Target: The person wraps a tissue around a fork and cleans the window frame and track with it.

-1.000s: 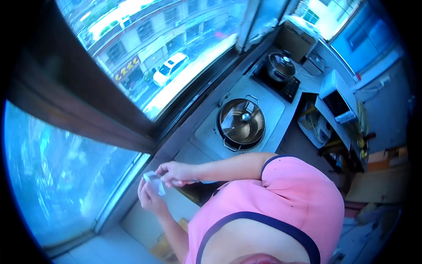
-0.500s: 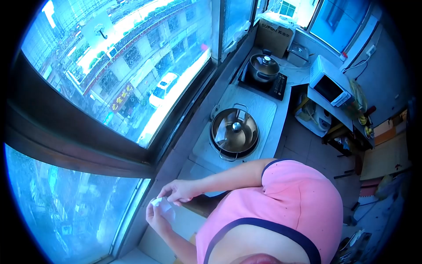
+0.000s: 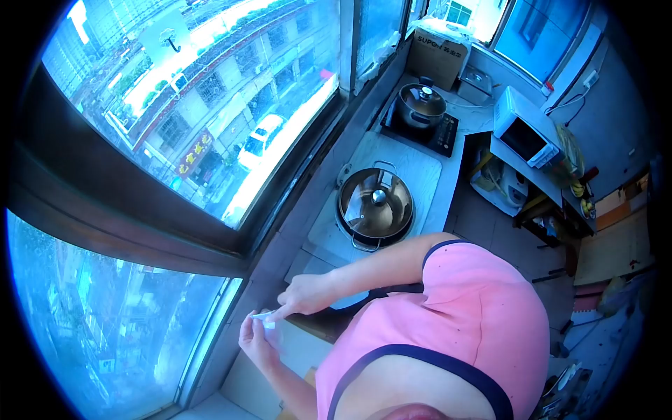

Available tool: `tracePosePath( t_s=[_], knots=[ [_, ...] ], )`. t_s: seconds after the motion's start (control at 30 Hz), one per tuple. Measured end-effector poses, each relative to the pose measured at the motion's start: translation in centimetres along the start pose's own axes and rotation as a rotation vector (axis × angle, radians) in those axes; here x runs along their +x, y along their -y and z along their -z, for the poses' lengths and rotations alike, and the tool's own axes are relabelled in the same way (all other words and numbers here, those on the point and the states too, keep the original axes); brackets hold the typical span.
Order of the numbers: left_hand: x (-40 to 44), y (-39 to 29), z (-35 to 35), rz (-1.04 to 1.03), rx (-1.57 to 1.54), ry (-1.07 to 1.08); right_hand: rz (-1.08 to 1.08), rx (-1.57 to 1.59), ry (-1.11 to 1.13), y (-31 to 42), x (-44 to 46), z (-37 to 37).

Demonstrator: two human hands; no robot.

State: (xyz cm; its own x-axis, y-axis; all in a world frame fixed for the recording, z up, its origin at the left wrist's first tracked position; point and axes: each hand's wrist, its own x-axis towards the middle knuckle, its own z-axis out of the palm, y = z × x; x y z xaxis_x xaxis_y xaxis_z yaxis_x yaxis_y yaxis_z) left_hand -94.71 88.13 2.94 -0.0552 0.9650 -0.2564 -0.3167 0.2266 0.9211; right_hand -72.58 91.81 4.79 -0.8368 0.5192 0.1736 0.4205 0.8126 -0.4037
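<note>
Head view. My left hand (image 3: 257,344) is raised near the window ledge, its fingers pinched narrow on a small pale sheet (image 3: 274,334). The sheet is thin and partly see-through; I cannot tell its material. It hangs between my two hands, with a whiter edge at the left fingertips.

My right hand (image 3: 305,292) is just above and to the right of it, most fingers curled, the index finger extended down to the sheet's upper edge. I cannot tell whether the right fingers grip the sheet or only touch it.

My right arm crosses in front of my pink top (image 3: 483,308), which has dark trim. Beyond that arm, on the counter, sits a wide pan (image 3: 376,206) with two handles and a glass lid on, well apart from the sheet. Farther along, a lidded pot (image 3: 421,106) rests on a black hotplate (image 3: 446,136). Behind the pot stands a cardboard box (image 3: 436,59), with a metal container (image 3: 476,85) beside it.

To the right I note a white microwave (image 3: 526,129). Through the window (image 3: 238,87), at the left, a white car (image 3: 262,138) is visible on the street below.
</note>
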Motion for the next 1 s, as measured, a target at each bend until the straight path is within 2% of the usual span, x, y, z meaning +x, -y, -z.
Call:
tracePosePath(
  t_s=[0.07,0.1,0.17,0.2,0.23,0.27,0.33,0.37,0.4,0.43,0.53,0.6,0.7,0.73,0.8,0.9,0.93,0.97,1.0],
  knots=[
    [0.1,0.1,1.1,-0.053,0.043,0.034,-0.059,0.633,-0.375,1.2,0.5,-1.4],
    [0.1,0.0,1.5,-0.103,0.083,0.061,-0.052,0.64,-0.365,1.6,0.5,0.4],
    [0.3,-0.3,1.8,-0.142,0.247,0.088,-0.446,1.44,0.241,1.5,0.3,3.7],
    [0.2,-0.1,1.2,-0.138,0.256,0.069,-0.474,1.485,0.291,1.1,0.5,2.8],
    [0.1,-0.2,0.6,-0.125,0.266,0.02,-0.611,1.498,0.202,1.4,0.7,1.7],
    [-0.1,-1.2,-1.2,-0.005,0.142,-0.097,-0.721,1.51,0.103,1.7,1.0,1.7],
    [0.3,-0.6,-2.1,-0.137,0.085,-0.181,-0.71,1.215,-0.043,1.5,1.5,0.1],
    [1.0,0.4,-2.3,-0.168,0.081,-0.223,-0.659,1.028,-0.082,0.6,1.1,-1.0],
    [0.4,0.0,-1.9,-0.212,0.113,-0.262,-0.415,0.918,-0.34,1.4,1.6,-2.3],
    [-0.1,-0.2,-2.6,-0.242,-0.012,-0.266,-0.437,0.808,-0.28,2.0,1.7,-1.1],
    [-1.6,-0.4,-3.0,-0.215,-0.167,-0.34,-0.382,0.741,-0.306,3.8,2.6,-0.8],
    [-2.9,-0.7,-3.4,-0.233,-0.202,-0.392,-0.338,0.427,-0.293,4.6,3.1,-1.5],
    [-0.5,1.5,-3.3,-0.124,-0.38,-0.431,-0.292,0.313,-0.282,3.0,4.0,-1.9],
    [-0.2,1.8,-2.9,-0.145,-0.43,-0.416,-0.281,0.316,-0.27,3.1,4.1,-2.0],
    [0.4,1.9,-1.9,-0.161,-0.427,-0.403,-0.458,0.617,-0.191,3.1,4.7,-1.7],
    [0.5,1.8,-1.5,-0.137,-0.499,-0.363,-0.465,0.422,-0.249,2.3,5.0,0.7],
    [0.7,1.9,-1.6,-0.111,-0.577,-0.34,-0.287,0.39,-0.258,0.7,4.9,-0.2],
    [0.6,2.2,-1.6,-0.113,-0.589,-0.349,-0.282,0.387,-0.244,0.0,5.0,-1.4],
    [0.9,2.9,-1.7,-0.072,-0.679,-0.318,-0.259,0.754,-0.102,-0.8,4.9,-2.8]
  ],
)
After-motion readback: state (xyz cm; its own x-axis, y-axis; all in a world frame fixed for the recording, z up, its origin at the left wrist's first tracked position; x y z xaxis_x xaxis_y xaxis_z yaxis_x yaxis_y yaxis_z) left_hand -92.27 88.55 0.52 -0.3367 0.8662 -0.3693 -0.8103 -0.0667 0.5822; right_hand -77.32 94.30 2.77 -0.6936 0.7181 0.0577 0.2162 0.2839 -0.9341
